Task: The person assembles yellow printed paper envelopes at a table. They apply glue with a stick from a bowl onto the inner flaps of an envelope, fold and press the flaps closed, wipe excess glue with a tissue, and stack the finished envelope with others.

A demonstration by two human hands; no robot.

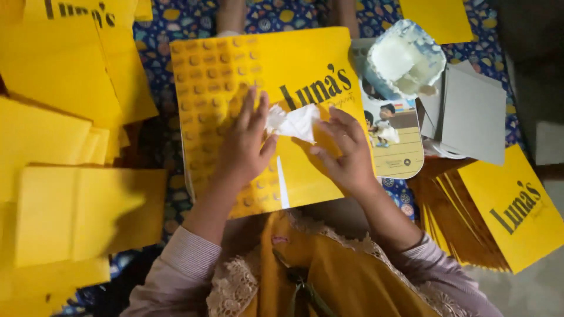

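Two bare forearms in pale pink sleeves reach forward from the body. The left hand [244, 144] lies palm down, fingers spread and pointing away. The right hand [346, 152] angles inward, fingers curled, thumb and fingertips close to the left hand's.
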